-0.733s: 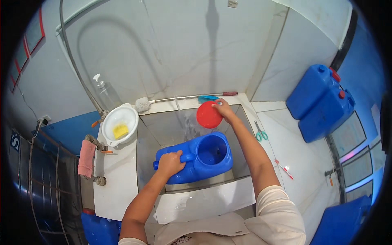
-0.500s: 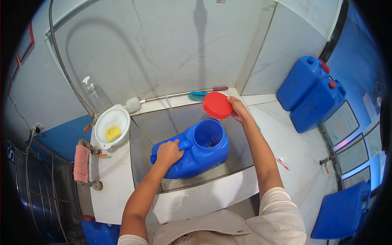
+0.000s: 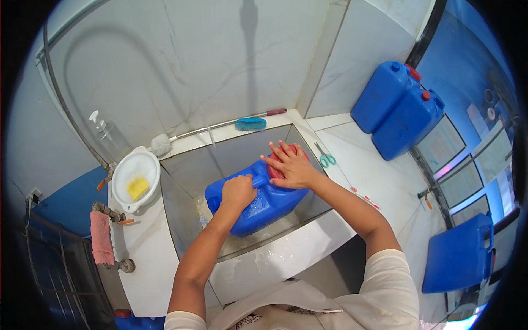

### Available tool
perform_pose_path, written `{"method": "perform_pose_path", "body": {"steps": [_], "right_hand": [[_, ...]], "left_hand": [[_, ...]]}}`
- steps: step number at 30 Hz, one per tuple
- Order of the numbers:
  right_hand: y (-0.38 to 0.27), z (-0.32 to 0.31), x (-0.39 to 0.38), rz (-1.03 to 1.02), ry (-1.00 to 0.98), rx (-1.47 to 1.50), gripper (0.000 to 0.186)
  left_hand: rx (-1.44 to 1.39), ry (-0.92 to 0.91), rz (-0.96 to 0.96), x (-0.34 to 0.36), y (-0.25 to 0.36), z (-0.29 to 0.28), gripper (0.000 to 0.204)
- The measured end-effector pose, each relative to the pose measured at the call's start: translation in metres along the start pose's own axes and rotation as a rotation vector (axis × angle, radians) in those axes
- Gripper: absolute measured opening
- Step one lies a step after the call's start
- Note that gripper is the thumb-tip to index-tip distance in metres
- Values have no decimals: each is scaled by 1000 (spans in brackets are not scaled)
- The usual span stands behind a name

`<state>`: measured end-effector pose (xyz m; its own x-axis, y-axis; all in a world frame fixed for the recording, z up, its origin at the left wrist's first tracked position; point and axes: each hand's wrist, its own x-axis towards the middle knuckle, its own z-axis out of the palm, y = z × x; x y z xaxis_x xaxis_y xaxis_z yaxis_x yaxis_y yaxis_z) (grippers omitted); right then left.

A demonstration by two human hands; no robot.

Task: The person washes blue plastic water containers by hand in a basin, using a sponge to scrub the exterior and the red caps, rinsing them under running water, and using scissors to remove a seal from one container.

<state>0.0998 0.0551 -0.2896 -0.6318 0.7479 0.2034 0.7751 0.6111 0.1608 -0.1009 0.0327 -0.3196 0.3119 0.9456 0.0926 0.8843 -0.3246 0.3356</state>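
A wet blue plastic jerrycan (image 3: 264,212) lies tilted in the grey sink basin (image 3: 187,165). My left hand (image 3: 238,193) is closed around its handle. On its wide mouth sits the red screw lid (image 3: 273,172), mostly hidden under my right hand (image 3: 297,168). That hand lies flat on the lid with its fingers spread. Whether the lid is threaded on cannot be seen. Behind the jerrycan, a thin stream of water (image 3: 213,137) falls into the basin.
Left of the sink stands a white colander (image 3: 116,181) with a yellow sponge (image 3: 137,188). A long-handled brush (image 3: 161,144) and a teal brush (image 3: 251,124) lie along the back ledge. Scissors (image 3: 328,160) and toothbrushes (image 3: 366,198) rest at right, near blue jerrycans (image 3: 404,124).
My right hand has brought the red lid down onto the jerrycan's mouth and now lies flat over it. My left hand keeps its hold on the handle. The whole view has shifted slightly.
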Motion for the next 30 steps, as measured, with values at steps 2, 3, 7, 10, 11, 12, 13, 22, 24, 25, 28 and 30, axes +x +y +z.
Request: {"method": "perform_pose_path", "body": {"steps": [2, 3, 7, 10, 11, 12, 13, 22, 24, 25, 28, 30], "right_hand": [[-7, 4, 0, 147, -75, -7, 68], [-10, 6, -1, 165, -68, -13, 69], [-13, 3, -15, 95, -118, 51, 72], [-5, 0, -18, 30, -100, 63, 73], [-2, 0, -19, 22, -81, 53, 74], [2, 3, -21, 13, -93, 83, 74], [8, 4, -24, 8, -104, 110, 74], [46, 32, 25, 318, 230, 218, 70], [54, 40, 30, 319, 194, 233, 63], [56, 32, 28, 319, 258, 304, 62], [117, -7, 33, 337, 412, 396, 58], [180, 2, 11, 401, 134, 672, 55]], "left_hand": [[20, -16, 19, 1, 4, -2, 25], [37, -28, 17, 0, 4, -3, 25], [63, -93, 61, -5, 3, -6, 22], [98, -97, 172, 9, -3, -10, 23], [109, -99, 172, 10, -2, -9, 23], [119, -102, 171, 12, 1, -7, 23], [128, -103, 175, 15, 4, -5, 23], [199, -94, 54, 9, 48, 2, 24], [234, -43, 26, 17, 56, -18, 25], [248, -56, -3, 5, 58, -25, 26], [326, 11, -80, 1, 70, -69, 24], [309, 162, -48, 6, 82, -96, 23]]}}
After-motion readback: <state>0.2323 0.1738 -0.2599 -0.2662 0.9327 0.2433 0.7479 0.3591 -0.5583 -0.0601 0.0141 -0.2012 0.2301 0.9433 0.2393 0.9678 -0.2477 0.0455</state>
